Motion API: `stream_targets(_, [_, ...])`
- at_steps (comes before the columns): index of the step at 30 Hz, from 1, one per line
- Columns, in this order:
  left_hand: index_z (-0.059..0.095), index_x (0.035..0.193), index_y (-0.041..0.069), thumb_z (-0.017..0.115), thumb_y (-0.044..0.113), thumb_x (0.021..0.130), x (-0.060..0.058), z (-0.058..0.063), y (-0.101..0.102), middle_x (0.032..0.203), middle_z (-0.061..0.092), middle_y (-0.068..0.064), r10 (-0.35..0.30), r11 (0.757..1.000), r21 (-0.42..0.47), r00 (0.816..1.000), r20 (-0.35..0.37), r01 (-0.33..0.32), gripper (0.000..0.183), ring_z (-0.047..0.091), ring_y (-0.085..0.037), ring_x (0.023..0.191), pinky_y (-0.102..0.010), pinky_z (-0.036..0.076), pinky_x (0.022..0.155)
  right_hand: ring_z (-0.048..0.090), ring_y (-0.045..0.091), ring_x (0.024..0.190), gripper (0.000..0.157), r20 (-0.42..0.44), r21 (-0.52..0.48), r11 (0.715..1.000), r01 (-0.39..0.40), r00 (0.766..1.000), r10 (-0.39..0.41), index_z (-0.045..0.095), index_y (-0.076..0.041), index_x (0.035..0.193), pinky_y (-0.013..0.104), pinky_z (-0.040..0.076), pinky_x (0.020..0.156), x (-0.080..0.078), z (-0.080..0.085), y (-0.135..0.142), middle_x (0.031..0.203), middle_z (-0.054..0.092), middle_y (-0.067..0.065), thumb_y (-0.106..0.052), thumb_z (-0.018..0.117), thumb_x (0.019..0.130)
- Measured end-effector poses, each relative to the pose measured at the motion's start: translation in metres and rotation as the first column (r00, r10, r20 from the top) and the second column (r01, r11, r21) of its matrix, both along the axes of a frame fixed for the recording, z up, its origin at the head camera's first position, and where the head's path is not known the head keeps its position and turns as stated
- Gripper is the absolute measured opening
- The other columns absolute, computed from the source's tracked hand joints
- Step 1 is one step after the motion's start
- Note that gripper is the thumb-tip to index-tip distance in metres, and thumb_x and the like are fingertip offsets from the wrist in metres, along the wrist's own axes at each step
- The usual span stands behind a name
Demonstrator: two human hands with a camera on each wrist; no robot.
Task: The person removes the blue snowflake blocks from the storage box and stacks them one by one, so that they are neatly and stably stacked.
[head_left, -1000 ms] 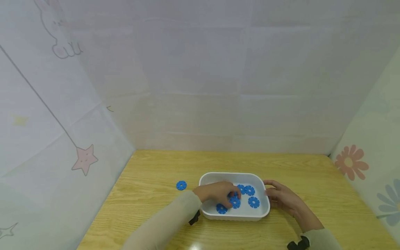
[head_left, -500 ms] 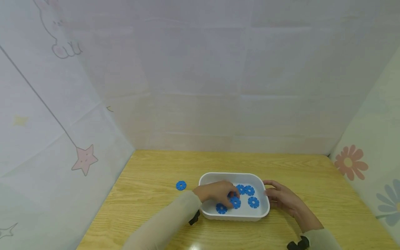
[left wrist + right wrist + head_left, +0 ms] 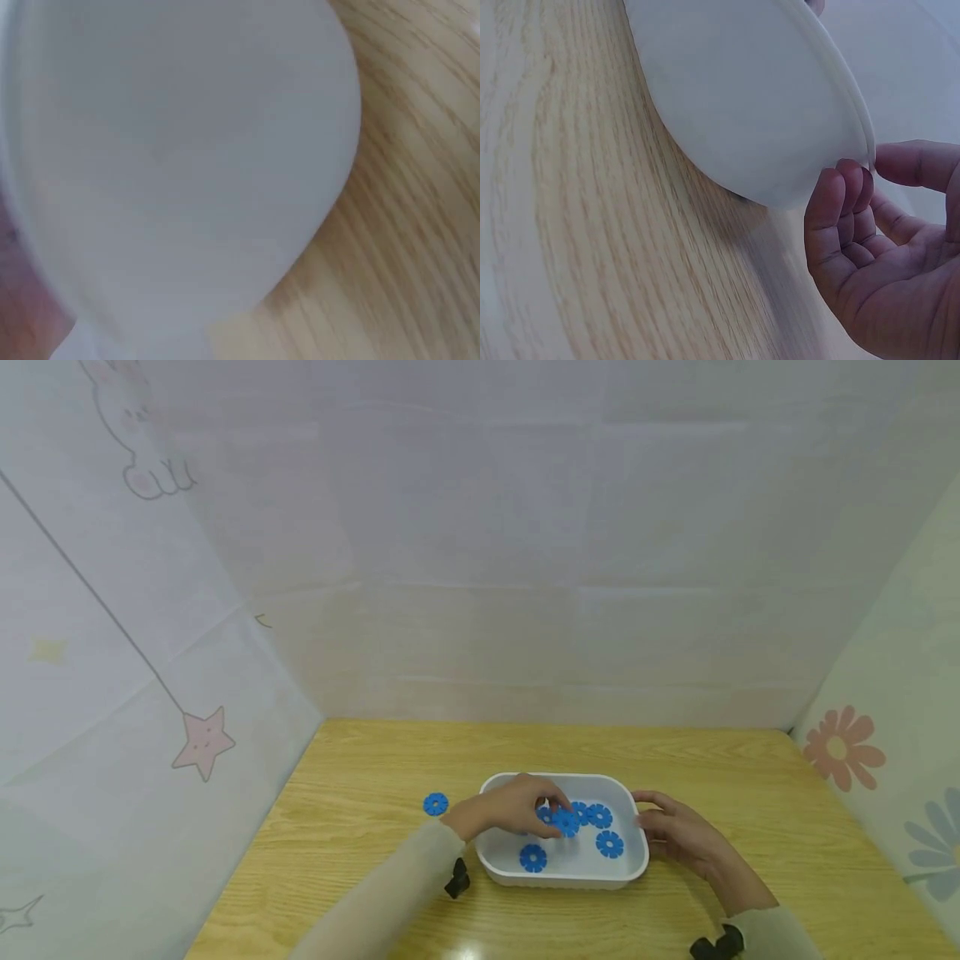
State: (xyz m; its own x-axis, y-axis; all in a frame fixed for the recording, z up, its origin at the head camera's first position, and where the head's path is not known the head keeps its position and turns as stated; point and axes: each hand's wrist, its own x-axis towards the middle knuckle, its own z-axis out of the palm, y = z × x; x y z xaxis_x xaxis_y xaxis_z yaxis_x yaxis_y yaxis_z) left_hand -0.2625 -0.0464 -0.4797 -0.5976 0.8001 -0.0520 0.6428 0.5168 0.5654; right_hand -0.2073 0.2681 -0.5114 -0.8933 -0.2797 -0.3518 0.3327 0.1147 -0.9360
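My left hand (image 3: 517, 806) is over the white tray (image 3: 555, 883) in the head view. Its thumb and fingers pinch a blue snowflake building disc (image 3: 567, 822). Another blue disc (image 3: 546, 815) shows in the gap behind the thumb; whether it is held too I cannot tell. Several more discs lie in the tray, one near its front wall (image 3: 533, 858) and one at the right (image 3: 609, 843). My right hand (image 3: 678, 837) touches the tray's right end. In the right wrist view, its loosely bent fingertips (image 3: 829, 187) rest against the outer wall.
One blue disc (image 3: 436, 804) lies on the wooden table (image 3: 360, 860) left of the tray. Behind the table hangs a pale cloth backdrop (image 3: 480, 610). The tray's outer wall (image 3: 187, 165) fills most of the left wrist view.
My left hand has risen a little from the tray floor, slightly left and away from me, lifting a blue disc. The right hand and the tray stay in place.
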Motion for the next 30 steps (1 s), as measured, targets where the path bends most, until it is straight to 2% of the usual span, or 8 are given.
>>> stream_targets(7, [0.070, 0.124, 0.023, 0.080, 0.039, 0.088, 0.001, 0.012, -0.027, 0.099, 0.062, 0.014, 0.088, 0.993, 0.085, 0.996, -0.016, -0.086, 0.041, 0.046, -0.005, 0.076, -0.020, 0.042, 0.066, 0.065, 0.026, 0.102, 0.063, -0.006, 0.012, 1.000, -0.001, 1.000, 0.002, 0.035, 0.000, 0.151, 0.040, 0.057, 0.087, 0.000, -0.002, 0.001, 0.124, 0.066, 0.016, -0.019, 0.065, 0.099])
stream_targets(13, [0.071, 0.123, 0.023, 0.080, 0.039, 0.087, -0.002, 0.016, -0.058, 0.098, 0.063, 0.015, 0.185, 0.970, 0.165, 0.983, -0.012, -0.181, 0.041, 0.048, -0.007, 0.076, -0.023, 0.042, 0.066, 0.065, 0.027, 0.103, 0.064, -0.003, 0.011, 1.000, 0.000, 1.000, 0.000, 0.035, -0.001, 0.152, 0.041, 0.057, 0.087, 0.000, -0.003, 0.002, 0.126, 0.065, 0.016, -0.019, 0.065, 0.099])
stream_targets(23, [0.072, 0.121, 0.024, 0.081, 0.037, 0.087, -0.004, 0.008, -0.120, 0.097, 0.065, 0.013, 0.349, 0.909, 0.255, 0.937, -0.030, -0.330, 0.038, 0.047, -0.009, 0.072, -0.025, 0.042, 0.063, 0.066, 0.026, 0.102, 0.062, -0.012, -0.002, 1.000, -0.008, 1.000, 0.008, 0.035, 0.000, 0.152, 0.039, 0.057, 0.086, -0.001, -0.001, 0.001, 0.123, 0.066, 0.016, -0.018, 0.064, 0.099])
stream_targets(26, [0.072, 0.121, 0.024, 0.081, 0.035, 0.087, -0.005, 0.003, -0.138, 0.097, 0.065, 0.010, 0.387, 0.885, 0.282, 0.922, 0.000, -0.371, 0.037, 0.046, -0.011, 0.071, -0.026, 0.041, 0.062, 0.067, 0.026, 0.101, 0.062, -0.013, 0.003, 1.000, 0.004, 1.000, -0.004, 0.036, 0.000, 0.151, 0.039, 0.057, 0.085, -0.001, -0.001, 0.000, 0.122, 0.067, 0.015, -0.018, 0.065, 0.099])
stream_targets(30, [0.072, 0.122, 0.026, 0.082, 0.035, 0.087, -0.005, -0.004, -0.158, 0.099, 0.064, 0.008, 0.448, 0.850, 0.288, 0.893, 0.044, -0.441, 0.037, 0.044, -0.012, 0.070, -0.025, 0.039, 0.061, 0.067, 0.026, 0.101, 0.062, -0.008, 0.010, 1.000, 0.014, 1.000, -0.014, 0.037, -0.001, 0.151, 0.039, 0.056, 0.085, -0.001, 0.000, -0.001, 0.123, 0.067, 0.015, -0.017, 0.065, 0.098])
